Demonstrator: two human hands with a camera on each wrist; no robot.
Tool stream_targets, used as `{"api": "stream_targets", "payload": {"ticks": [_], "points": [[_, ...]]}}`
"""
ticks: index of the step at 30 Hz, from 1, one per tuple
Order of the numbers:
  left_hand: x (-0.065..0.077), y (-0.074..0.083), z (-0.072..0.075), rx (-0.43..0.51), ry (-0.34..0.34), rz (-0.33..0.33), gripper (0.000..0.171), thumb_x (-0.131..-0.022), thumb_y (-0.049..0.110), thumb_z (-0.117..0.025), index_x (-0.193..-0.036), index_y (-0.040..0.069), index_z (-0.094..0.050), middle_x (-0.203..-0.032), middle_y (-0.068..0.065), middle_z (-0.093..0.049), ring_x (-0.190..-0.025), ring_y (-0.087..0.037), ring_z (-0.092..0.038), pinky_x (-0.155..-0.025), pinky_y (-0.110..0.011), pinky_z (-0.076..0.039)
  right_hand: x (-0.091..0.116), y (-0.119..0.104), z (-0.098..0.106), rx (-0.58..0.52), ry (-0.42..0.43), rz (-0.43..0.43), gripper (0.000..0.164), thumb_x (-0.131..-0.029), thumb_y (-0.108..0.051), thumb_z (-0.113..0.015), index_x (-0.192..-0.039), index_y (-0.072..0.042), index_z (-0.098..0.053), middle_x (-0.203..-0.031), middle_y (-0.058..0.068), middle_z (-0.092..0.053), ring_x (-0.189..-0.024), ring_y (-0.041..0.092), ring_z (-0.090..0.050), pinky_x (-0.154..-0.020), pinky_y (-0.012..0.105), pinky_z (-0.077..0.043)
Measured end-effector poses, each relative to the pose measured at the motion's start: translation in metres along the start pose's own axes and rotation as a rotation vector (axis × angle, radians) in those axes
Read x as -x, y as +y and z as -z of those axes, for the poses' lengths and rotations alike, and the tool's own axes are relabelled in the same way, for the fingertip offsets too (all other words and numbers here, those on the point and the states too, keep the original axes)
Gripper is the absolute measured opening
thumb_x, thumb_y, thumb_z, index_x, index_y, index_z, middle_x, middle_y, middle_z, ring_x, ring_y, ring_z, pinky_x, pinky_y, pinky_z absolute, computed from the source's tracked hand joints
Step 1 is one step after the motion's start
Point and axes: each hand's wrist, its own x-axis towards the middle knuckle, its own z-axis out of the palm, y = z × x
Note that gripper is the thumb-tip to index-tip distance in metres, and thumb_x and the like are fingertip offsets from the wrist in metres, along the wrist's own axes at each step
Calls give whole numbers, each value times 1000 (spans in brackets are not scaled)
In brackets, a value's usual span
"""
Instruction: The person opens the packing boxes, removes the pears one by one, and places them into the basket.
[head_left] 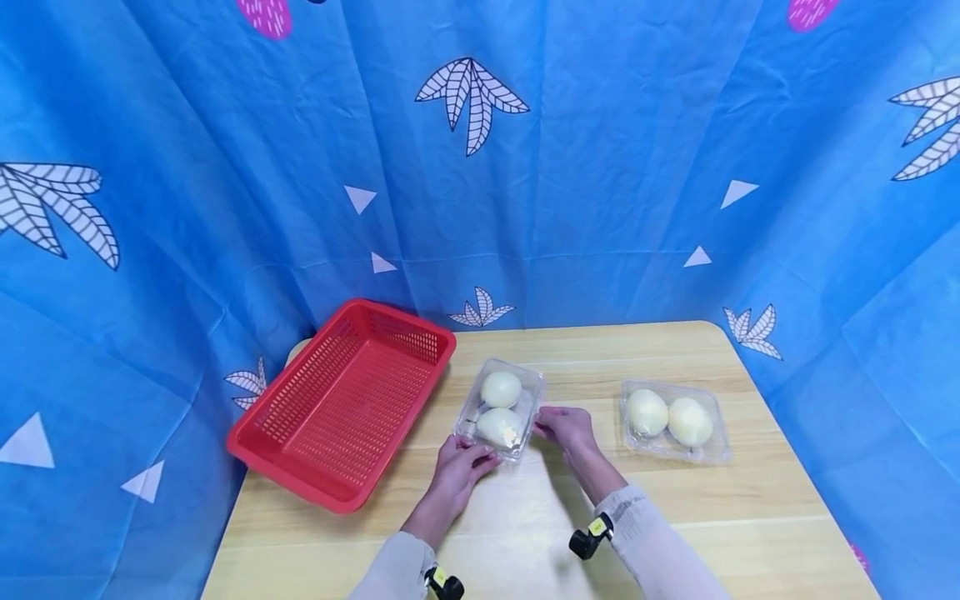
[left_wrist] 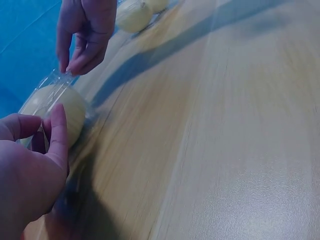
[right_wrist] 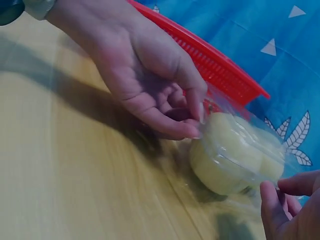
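Note:
A clear plastic clamshell box [head_left: 534,385] with two pale yellow pears [head_left: 501,389] inside lies in the middle of the table. At its near left corner, my left hand [head_left: 452,477] pinches the plastic edge between thumb and fingers. My right hand [head_left: 572,433] pinches the rim on the box's right side, as the left wrist view also shows. Seen from the right wrist, both hands hold opposite edges, with the pears [right_wrist: 227,155] showing through the film-like plastic between them. A second clear box [head_left: 712,408], also holding two pears [head_left: 690,422], lies farther right.
A red perforated plastic basket [head_left: 438,335] stands at the left of the wooden table [head_left: 525,550], its long side slanting toward the near left. Blue patterned curtains [head_left: 600,167] hang close behind the table and at both sides.

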Motion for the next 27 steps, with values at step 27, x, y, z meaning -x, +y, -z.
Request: {"api": "stream_targets", "payload": {"ticks": [27], "points": [[5, -9, -8, 77, 11, -50, 59, -94, -8, -60, -146, -1, -34, -123, -19, -52, -98, -24, -66, -98, -40, -64, 14, 7, -3, 81, -115, 10, 27, -93, 0, -68, -116, 14, -68, -90, 20, -76, -70, 16, -74, -80, 35, -67]]}}
